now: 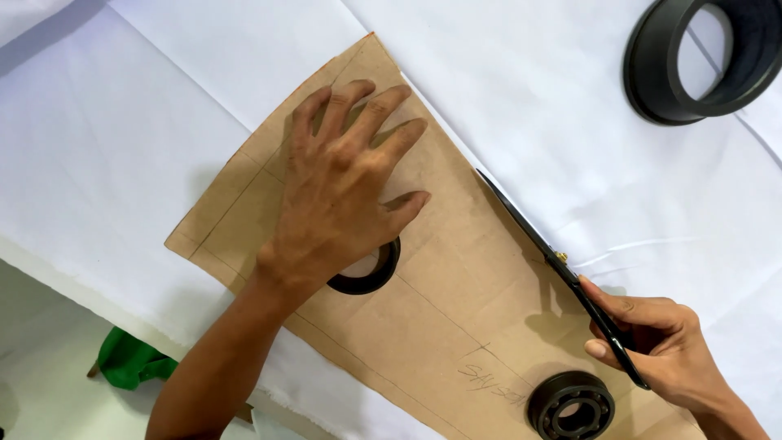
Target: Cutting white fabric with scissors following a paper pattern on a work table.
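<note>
A brown cardboard pattern piece (456,269) lies on white fabric (147,138). My left hand (346,183) presses flat on the pattern with fingers spread, its heel over a black ring weight (371,273). My right hand (660,346) grips black scissors (554,261), whose blades run along the pattern's right edge, cutting into the white fabric. A black ball bearing (570,405) rests on the pattern near my right hand as a second weight.
A large black ring (700,61) sits on the fabric at the top right. Below the table edge at the lower left lies a green cloth (134,358) on a pale floor.
</note>
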